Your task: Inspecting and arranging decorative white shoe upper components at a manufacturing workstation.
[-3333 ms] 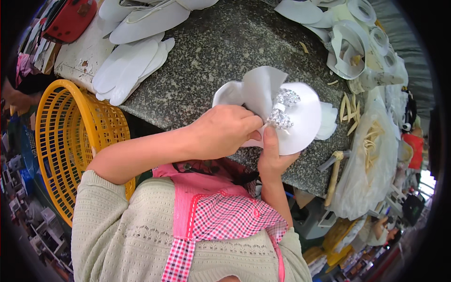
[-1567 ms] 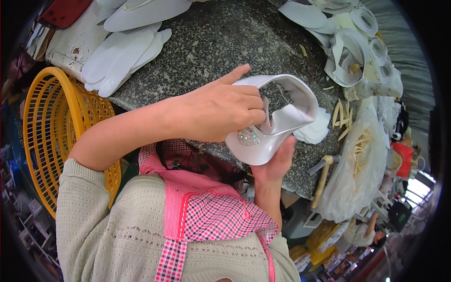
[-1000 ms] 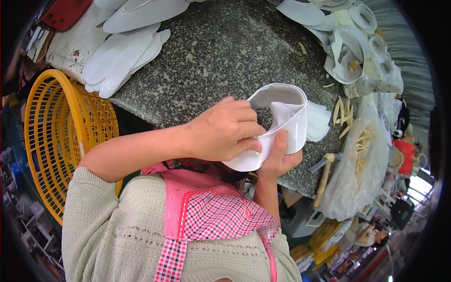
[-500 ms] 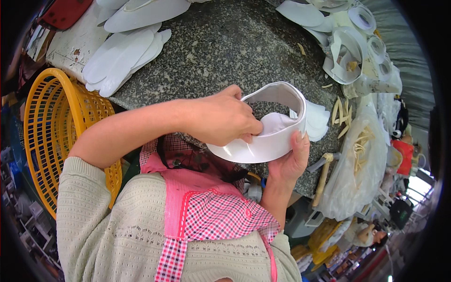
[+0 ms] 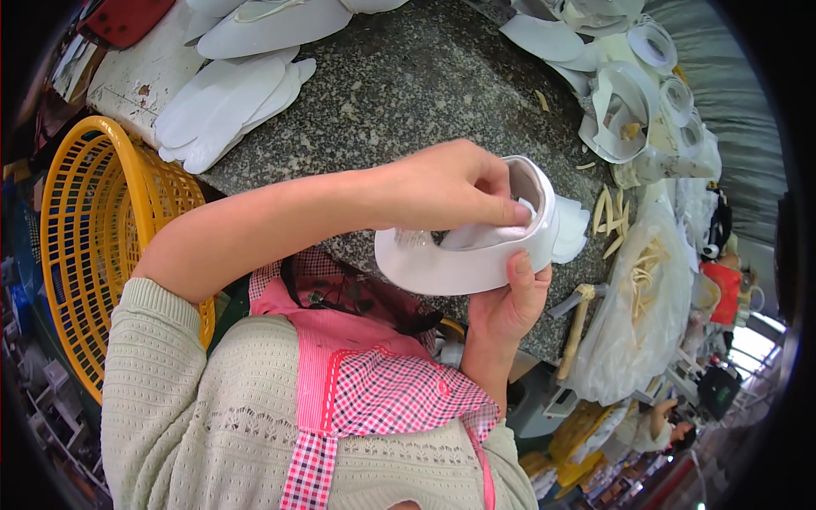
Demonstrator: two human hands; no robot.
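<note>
A white shoe upper [image 5: 476, 270], curved and open in the middle, is held up over the grey speckled table. My left hand [image 5: 455, 189] reaches across from the left, its thumb and fingers closed at the inner edge near the right end of the opening. Those fingers pinch the white lining there; their tips are partly hidden. Supporting the upper from below and the right is my right hand [image 5: 510, 306], thumb on the outer wall and the other fingers hidden beneath. White flat pieces [image 5: 571, 231] lie just behind the upper.
White insole-shaped pieces [image 5: 225, 106] lie in a fan at the far left. A yellow plastic basket [image 5: 136, 187] stands at the left. To the right are cream-coloured strips [image 5: 612, 212], a hammer [image 5: 578, 327], a clear plastic bag [image 5: 625, 340] and white tape rolls [image 5: 653, 42].
My left hand has moved right along the opening, from the middle of the upper to its right end. My right hand keeps its hold, its thumb slightly further left.
</note>
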